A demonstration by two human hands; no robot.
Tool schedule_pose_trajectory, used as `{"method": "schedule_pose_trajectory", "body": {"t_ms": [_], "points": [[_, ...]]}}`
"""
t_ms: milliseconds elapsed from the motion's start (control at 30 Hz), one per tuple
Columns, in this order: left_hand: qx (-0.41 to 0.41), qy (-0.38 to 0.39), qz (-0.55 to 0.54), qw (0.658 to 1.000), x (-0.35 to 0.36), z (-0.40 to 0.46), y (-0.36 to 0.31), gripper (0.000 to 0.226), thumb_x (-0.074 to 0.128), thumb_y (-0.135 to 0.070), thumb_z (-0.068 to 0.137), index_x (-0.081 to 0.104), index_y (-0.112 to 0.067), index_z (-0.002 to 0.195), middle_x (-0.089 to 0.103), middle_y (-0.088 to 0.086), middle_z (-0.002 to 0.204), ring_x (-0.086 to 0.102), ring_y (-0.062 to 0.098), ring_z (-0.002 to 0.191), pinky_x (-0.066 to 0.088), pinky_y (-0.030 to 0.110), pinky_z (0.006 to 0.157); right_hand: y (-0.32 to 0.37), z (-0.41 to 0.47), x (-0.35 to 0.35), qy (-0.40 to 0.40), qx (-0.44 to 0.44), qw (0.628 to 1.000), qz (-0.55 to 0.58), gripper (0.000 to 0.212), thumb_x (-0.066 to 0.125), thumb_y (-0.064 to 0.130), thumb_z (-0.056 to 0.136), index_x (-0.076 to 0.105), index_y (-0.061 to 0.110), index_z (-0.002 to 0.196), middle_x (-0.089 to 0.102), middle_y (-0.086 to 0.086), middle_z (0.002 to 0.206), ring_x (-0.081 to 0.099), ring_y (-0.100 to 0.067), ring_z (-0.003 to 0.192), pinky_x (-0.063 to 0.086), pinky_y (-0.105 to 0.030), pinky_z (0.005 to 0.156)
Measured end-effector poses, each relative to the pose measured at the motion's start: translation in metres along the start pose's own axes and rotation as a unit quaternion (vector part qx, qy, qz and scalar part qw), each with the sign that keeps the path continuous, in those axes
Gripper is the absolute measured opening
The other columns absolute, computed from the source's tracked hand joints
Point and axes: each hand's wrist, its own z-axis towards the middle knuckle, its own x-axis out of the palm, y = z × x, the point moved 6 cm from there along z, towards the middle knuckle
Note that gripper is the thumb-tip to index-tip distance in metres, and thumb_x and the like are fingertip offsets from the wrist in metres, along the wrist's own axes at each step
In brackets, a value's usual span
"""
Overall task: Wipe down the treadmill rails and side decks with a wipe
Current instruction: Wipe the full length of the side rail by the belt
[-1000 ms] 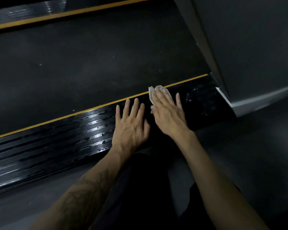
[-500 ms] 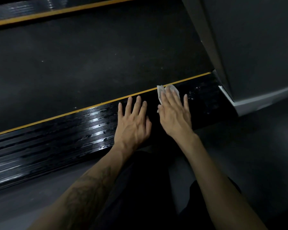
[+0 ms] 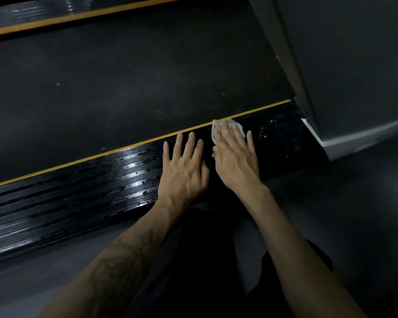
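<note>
The near side deck [image 3: 90, 187] is a glossy black ribbed strip with a yellow line along its inner edge, running diagonally from lower left to upper right. It shines wet on its left stretch. My right hand [image 3: 236, 157] lies flat with straight fingers on a white wipe [image 3: 216, 127], pressing it onto the deck near the yellow line. Most of the wipe is hidden under the fingers. My left hand [image 3: 183, 171] rests flat on the deck just to the left, fingers spread.
The dark treadmill belt [image 3: 124, 88] fills the middle. A far side deck [image 3: 44, 10] with its own yellow line runs along the top. The grey motor housing [image 3: 354, 65] rises at the right, ending the near deck. My dark-clothed legs are below on the grey floor.
My right hand slid the wipe a little to the right along the deck toward the housing, and my left hand followed it.
</note>
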Motion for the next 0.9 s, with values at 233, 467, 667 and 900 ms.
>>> {"method": "schedule_pose_trajectory", "body": {"t_ms": [233, 467, 667, 900], "points": [[0.0, 0.002, -0.002, 1.0, 0.0, -0.001, -0.001, 0.065, 0.03, -0.04, 0.096, 0.049, -0.011, 0.151, 0.04, 0.013, 0.162, 0.029, 0.037, 0.153, 0.022, 0.063, 0.122, -0.022, 0.015, -0.009, 0.013, 0.028, 0.999, -0.01, 0.056, 0.025, 0.034, 0.11, 0.017, 0.022, 0.164, 0.01, 0.0, 0.173, 0.004, -0.021, 0.16, 0.001, -0.055, 0.127], [0.002, 0.0, -0.005, 1.0, 0.001, 0.0, -0.001, 0.064, 0.032, -0.039, 0.095, 0.05, -0.011, 0.15, 0.041, 0.013, 0.161, 0.03, 0.038, 0.152, 0.023, 0.064, 0.121, 0.0, 0.01, -0.006, 0.021, -0.039, 0.999, -0.002, 0.053, 0.026, 0.032, 0.111, 0.027, 0.019, 0.163, 0.016, 0.0, 0.172, 0.01, -0.021, 0.159, 0.003, -0.052, 0.127], [0.006, 0.002, 0.001, 1.0, 0.001, 0.0, -0.002, 0.065, 0.031, -0.041, 0.096, 0.048, -0.011, 0.152, 0.039, 0.013, 0.162, 0.029, 0.038, 0.152, 0.022, 0.063, 0.121, -0.031, 0.009, -0.01, 0.001, 0.059, 0.998, -0.019, 0.057, 0.025, 0.034, 0.11, 0.019, 0.014, 0.164, 0.011, -0.006, 0.172, 0.007, -0.022, 0.159, 0.002, -0.052, 0.127], [0.024, -0.001, 0.007, 1.0, 0.004, 0.002, -0.003, 0.063, 0.032, -0.041, 0.098, 0.049, -0.014, 0.152, 0.039, 0.01, 0.163, 0.029, 0.035, 0.153, 0.023, 0.064, 0.12, -0.008, 0.015, -0.004, 0.001, 0.004, 1.0, 0.008, 0.057, 0.026, 0.032, 0.109, 0.019, 0.018, 0.164, 0.014, -0.001, 0.172, 0.008, -0.019, 0.159, 0.005, -0.052, 0.127]]}}
